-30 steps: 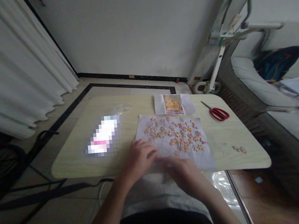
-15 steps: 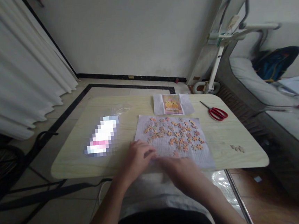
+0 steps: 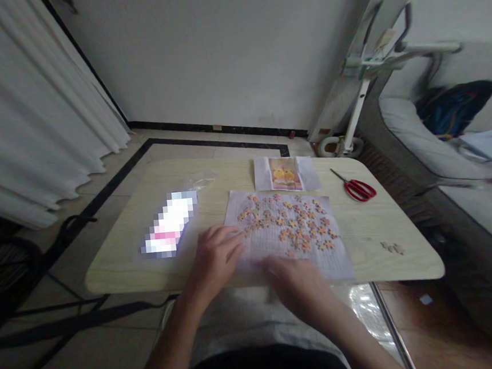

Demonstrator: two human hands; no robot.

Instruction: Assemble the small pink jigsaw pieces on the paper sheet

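The fingers of the left hand (image 3: 215, 251) are stretching out loosely, with the thumb apart and nothing visible between them; their tips are hovering over or touching the left side of a paper sheet (image 3: 262, 247), just beside some puzzle pieces (image 3: 305, 241). The right hand (image 3: 295, 275) is curling over the near edge; its fingertips are blurring, so whether they are pinching anything cannot be told. The pieces are lying loose across the sheet, which is probably keeping them together. Beyond it, a picture (image 3: 284, 174) is lying flat, likely within easy sight. Scissors (image 3: 359, 189) are resting to the right, seemingly out of the way, and a few bits (image 3: 393, 247) are sitting near the right corner. A pixelated bright shape (image 3: 169, 224) and clear plastic (image 3: 202, 181) are lying leftward. The pale wooden table (image 3: 382, 218) is standing before a plain wall (image 3: 217, 55), with a curtain (image 3: 38, 122) hanging left and a sofa (image 3: 403, 116) standing right.
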